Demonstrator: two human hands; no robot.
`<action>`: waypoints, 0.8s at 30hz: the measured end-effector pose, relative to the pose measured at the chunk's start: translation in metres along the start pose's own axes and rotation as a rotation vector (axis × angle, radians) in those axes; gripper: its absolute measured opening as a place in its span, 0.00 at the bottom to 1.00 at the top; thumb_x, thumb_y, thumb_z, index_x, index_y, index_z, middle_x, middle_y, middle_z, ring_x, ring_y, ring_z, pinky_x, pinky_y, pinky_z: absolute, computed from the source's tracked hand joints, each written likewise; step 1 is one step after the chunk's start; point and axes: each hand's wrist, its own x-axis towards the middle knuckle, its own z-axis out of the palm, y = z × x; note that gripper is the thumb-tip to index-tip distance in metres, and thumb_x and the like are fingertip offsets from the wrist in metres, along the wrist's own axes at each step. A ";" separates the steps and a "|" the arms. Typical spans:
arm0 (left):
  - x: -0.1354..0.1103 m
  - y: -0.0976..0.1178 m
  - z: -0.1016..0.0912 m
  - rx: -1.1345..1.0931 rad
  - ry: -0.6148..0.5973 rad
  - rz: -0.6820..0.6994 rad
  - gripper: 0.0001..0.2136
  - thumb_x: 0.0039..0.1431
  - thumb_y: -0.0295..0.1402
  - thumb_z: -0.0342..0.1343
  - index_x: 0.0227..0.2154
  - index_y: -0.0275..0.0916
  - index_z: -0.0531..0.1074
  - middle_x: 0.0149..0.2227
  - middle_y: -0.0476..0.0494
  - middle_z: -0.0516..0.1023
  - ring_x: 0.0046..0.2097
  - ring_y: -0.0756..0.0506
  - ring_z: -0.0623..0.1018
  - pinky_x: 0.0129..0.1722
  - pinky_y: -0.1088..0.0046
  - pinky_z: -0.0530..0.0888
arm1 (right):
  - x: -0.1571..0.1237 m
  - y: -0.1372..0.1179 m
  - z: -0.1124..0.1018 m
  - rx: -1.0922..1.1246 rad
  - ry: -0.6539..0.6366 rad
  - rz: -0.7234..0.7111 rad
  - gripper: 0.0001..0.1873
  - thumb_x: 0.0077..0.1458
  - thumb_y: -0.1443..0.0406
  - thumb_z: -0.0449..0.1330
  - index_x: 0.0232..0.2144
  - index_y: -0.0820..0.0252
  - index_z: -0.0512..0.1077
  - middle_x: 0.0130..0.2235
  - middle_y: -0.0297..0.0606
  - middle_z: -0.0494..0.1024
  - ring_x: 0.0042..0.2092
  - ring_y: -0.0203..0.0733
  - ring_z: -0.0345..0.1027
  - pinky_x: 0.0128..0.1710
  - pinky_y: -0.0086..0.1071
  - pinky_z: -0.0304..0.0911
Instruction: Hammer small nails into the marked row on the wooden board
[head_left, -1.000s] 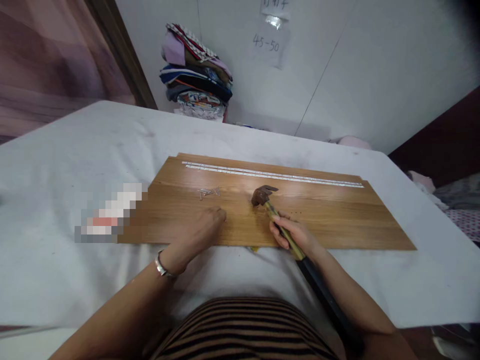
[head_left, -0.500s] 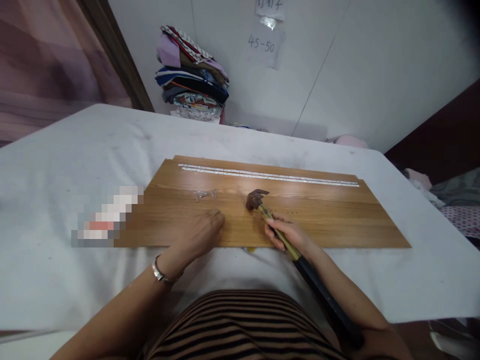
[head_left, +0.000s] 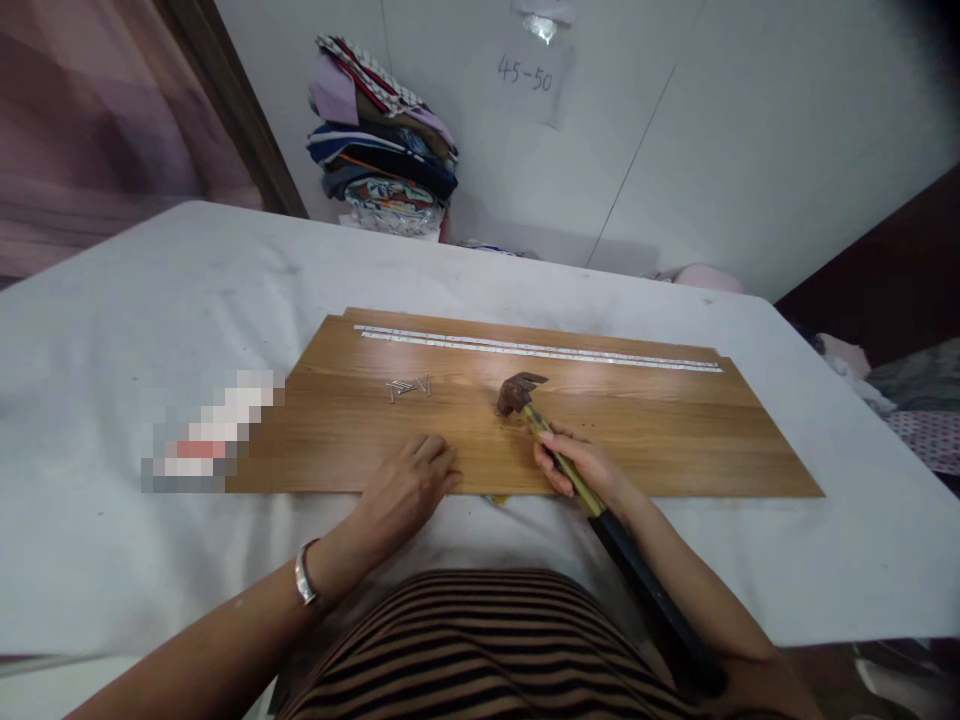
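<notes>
My right hand (head_left: 577, 462) is wrapped round the handle of a claw hammer (head_left: 573, 480), close below its rusty head. The hammer head is low over the middle of a wooden board (head_left: 660, 430), and its black grip runs back along my forearm. My left hand (head_left: 412, 475) lies palm down at the board's near edge, its fingers loosely apart, with nothing seen in it. Several loose nails (head_left: 405, 387) rest on the board just beyond my left hand. Small dark dots (head_left: 587, 424) show on the wood beside my right hand.
Two thin white marked strips (head_left: 525, 348) run along the board's far side. The board rests on a table with a white cover (head_left: 150, 330). A blurred-out item (head_left: 217, 430) lies at the board's left. Folded cloths (head_left: 386, 140) are stacked against the wall behind.
My left hand has drawn slightly nearer to me and its fingers have loosened and spread. The hammer head has shifted a little to the right and its claw has tilted up.
</notes>
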 end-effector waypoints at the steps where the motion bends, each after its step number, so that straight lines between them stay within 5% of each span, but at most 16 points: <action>1: -0.005 -0.001 0.006 0.013 0.046 0.030 0.08 0.62 0.34 0.54 0.39 0.36 0.74 0.39 0.40 0.75 0.43 0.41 0.73 0.44 0.62 0.72 | 0.000 0.000 0.000 0.007 0.002 0.000 0.14 0.54 0.55 0.59 0.28 0.59 0.65 0.20 0.26 0.67 0.12 0.25 0.52 0.12 0.25 0.43; 7: -0.028 -0.012 0.033 0.069 0.220 0.163 0.15 0.63 0.34 0.52 0.51 0.36 0.71 0.48 0.36 0.75 0.49 0.39 0.71 0.49 0.60 0.71 | 0.000 0.001 0.000 0.036 0.004 -0.004 0.13 0.53 0.55 0.60 0.32 0.59 0.66 0.21 0.26 0.67 0.13 0.26 0.52 0.12 0.25 0.44; 16: -0.039 -0.026 0.031 -0.170 0.327 0.352 0.12 0.64 0.25 0.46 0.42 0.39 0.75 0.39 0.42 0.78 0.41 0.47 0.74 0.42 0.70 0.75 | -0.003 -0.001 0.003 0.026 0.005 -0.010 0.14 0.52 0.55 0.60 0.30 0.59 0.64 0.21 0.25 0.67 0.13 0.26 0.52 0.11 0.24 0.44; 24: -0.018 -0.020 0.009 -0.480 0.393 0.084 0.07 0.62 0.31 0.53 0.30 0.38 0.74 0.31 0.46 0.77 0.34 0.49 0.76 0.35 0.74 0.72 | -0.002 -0.003 0.007 -0.010 -0.009 -0.006 0.17 0.53 0.53 0.59 0.24 0.59 0.63 0.18 0.26 0.65 0.13 0.26 0.50 0.11 0.24 0.44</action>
